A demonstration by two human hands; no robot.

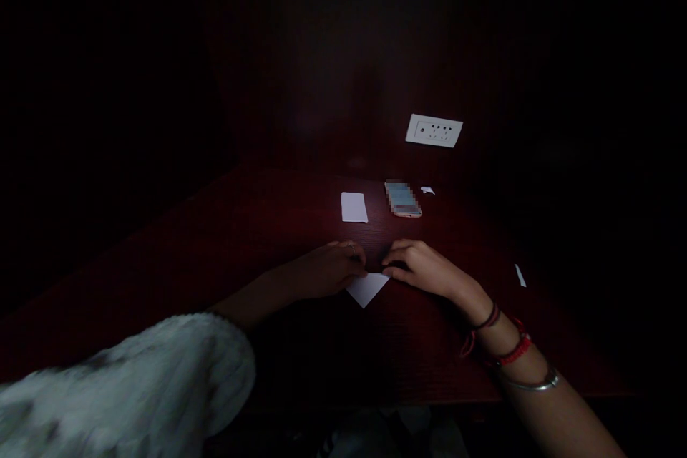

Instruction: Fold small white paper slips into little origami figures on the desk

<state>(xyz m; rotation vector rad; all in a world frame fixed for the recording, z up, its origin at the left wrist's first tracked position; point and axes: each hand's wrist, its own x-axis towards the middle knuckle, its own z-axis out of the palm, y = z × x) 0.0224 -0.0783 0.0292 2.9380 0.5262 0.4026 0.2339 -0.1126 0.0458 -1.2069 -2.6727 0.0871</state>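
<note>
A small white sheet of paper (368, 290), folded to a triangle with its point toward me, lies on the dark red table (300, 365). My left hand (339, 268), with a ring on one finger, presses on its left top corner, fingers curled and thumb on the paper. At the right top corner, my right hand (413, 266) holds the paper's edge with thumb and bent fingers. Both hands rest low on the table, a short gap between them. The fingertips are partly lost in shadow.
Beyond my hands lies a white paper stack or sheet (354, 207), with a phone (403, 199) to its right. A paper scrap (428, 190) is behind the phone, and a thin paper strip (520, 275) lies far right. A white wall socket (434, 130) is on the back panel.
</note>
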